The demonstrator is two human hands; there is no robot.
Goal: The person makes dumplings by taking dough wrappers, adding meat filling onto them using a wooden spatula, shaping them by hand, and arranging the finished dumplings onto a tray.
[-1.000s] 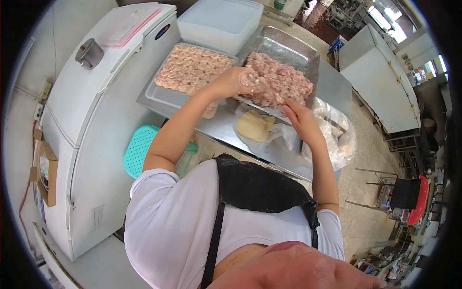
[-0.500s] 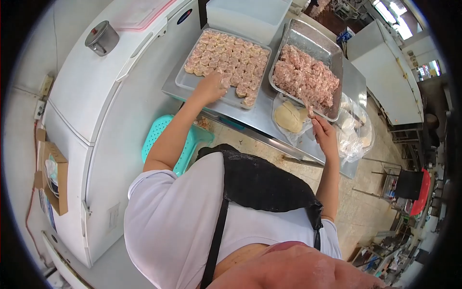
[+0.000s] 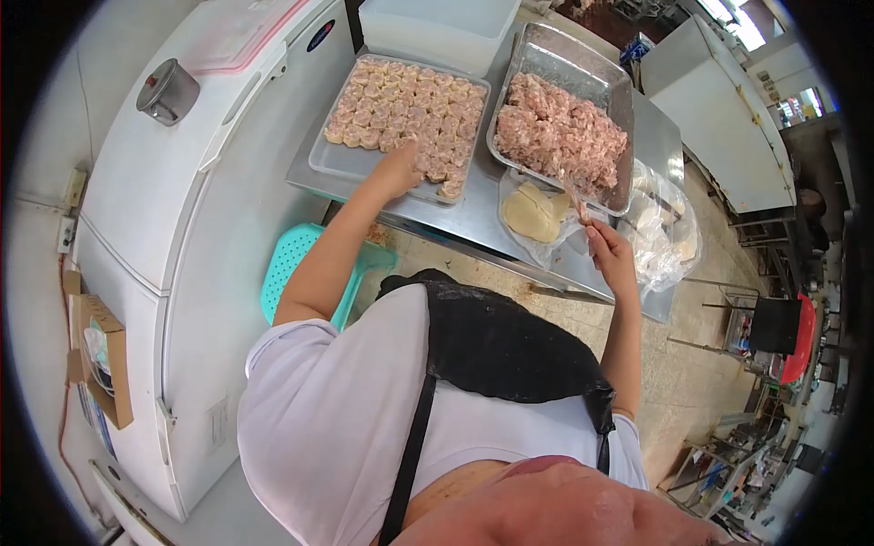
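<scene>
My left hand point(image 3: 396, 171) reaches over the front of a clear plastic tray point(image 3: 339, 160) filled with rows of small open-topped meat dumplings point(image 3: 410, 102). Its fingers are closed on a dumpling at the front edge of the rows, largely hidden by the hand. My right hand point(image 3: 612, 253) grips a thin, meat-smeared tool point(image 3: 582, 211), its exact kind unclear, at the near corner of a metal pan point(image 3: 569, 53). Pink minced meat point(image 3: 560, 132) is heaped in that pan. Just left of my right hand, a stack of round pale wrappers point(image 3: 532, 213) lies on plastic.
A steel table point(image 3: 473, 218) carries the tray, pan and a translucent plastic bin point(image 3: 437, 36). Bagged pale items point(image 3: 669, 232) sit at its right end. A white freezer point(image 3: 209, 209) with a metal mug point(image 3: 168, 92) stands left. Below is a turquoise plastic stool point(image 3: 296, 264).
The whole view has shifted slightly, so the table and freezer appear further left. My left hand remains at the dumpling rows, and my right hand keeps the smeared tool beside the pan.
</scene>
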